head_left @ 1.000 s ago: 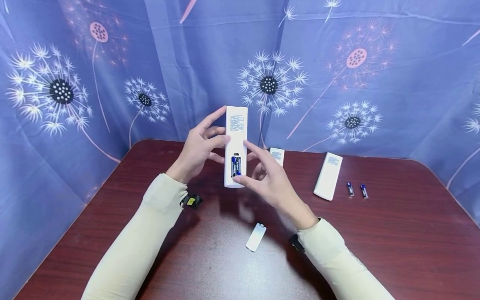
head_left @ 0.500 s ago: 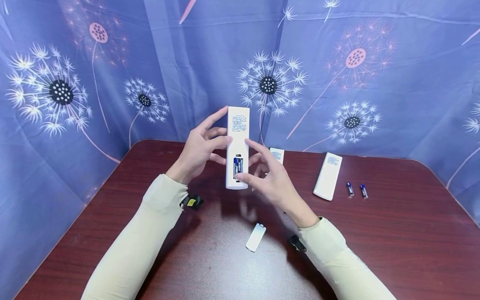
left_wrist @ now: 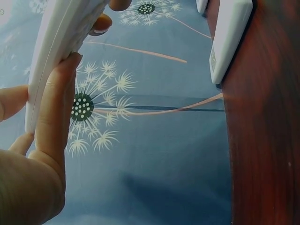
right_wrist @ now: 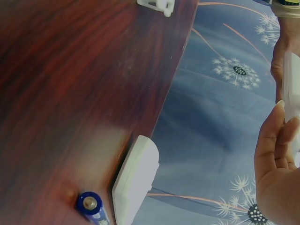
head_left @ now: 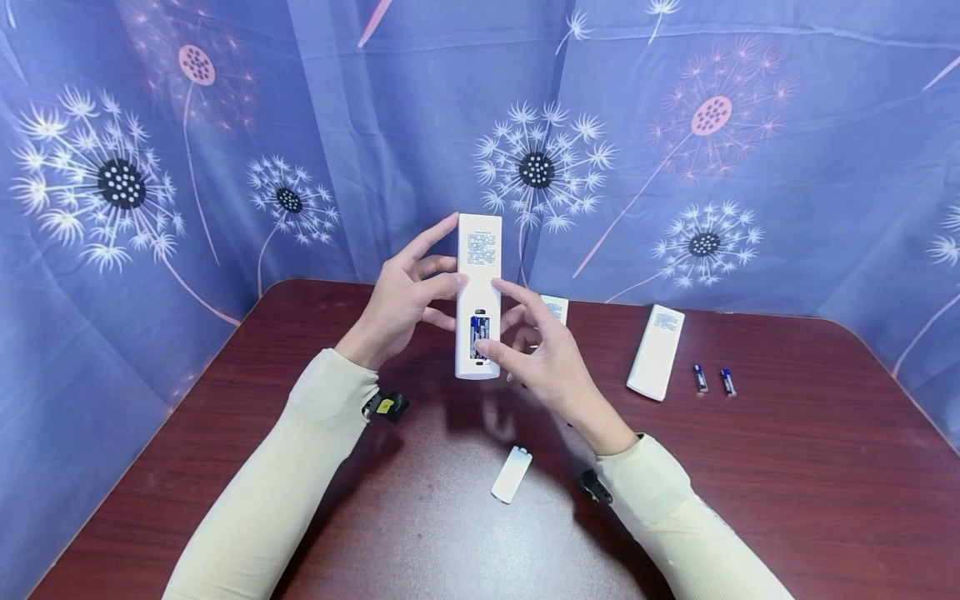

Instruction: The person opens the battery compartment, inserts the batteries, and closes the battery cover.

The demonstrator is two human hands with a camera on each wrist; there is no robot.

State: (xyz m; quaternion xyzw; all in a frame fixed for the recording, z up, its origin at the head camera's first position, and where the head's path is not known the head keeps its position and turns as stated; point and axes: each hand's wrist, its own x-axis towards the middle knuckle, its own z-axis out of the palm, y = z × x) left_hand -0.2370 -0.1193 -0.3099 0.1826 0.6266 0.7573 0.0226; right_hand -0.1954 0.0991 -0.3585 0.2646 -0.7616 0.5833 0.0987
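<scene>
A white remote [head_left: 478,275] is held upright above the table, its back towards me. Its battery bay is uncovered and shows blue batteries [head_left: 478,330]. My left hand [head_left: 431,275] grips the remote's left edge, fingers curled round it; the left wrist view shows the fingers [left_wrist: 54,117] on the remote [left_wrist: 61,42]. My right hand [head_left: 501,321] holds the lower right side, with the thumb pressing on the batteries and the index finger on the edge. The loose battery cover [head_left: 512,473] lies on the table below the hands.
A second white remote [head_left: 657,352] lies at the right with two loose blue batteries [head_left: 712,380] beside it. A third remote [head_left: 556,309] lies partly hidden behind my right hand. The dark red table [head_left: 787,483] is backed by a blue flowered cloth [head_left: 750,125].
The remote has drifted slightly right and down. My right thumb has slid from the bay's lower end up onto the batteries.
</scene>
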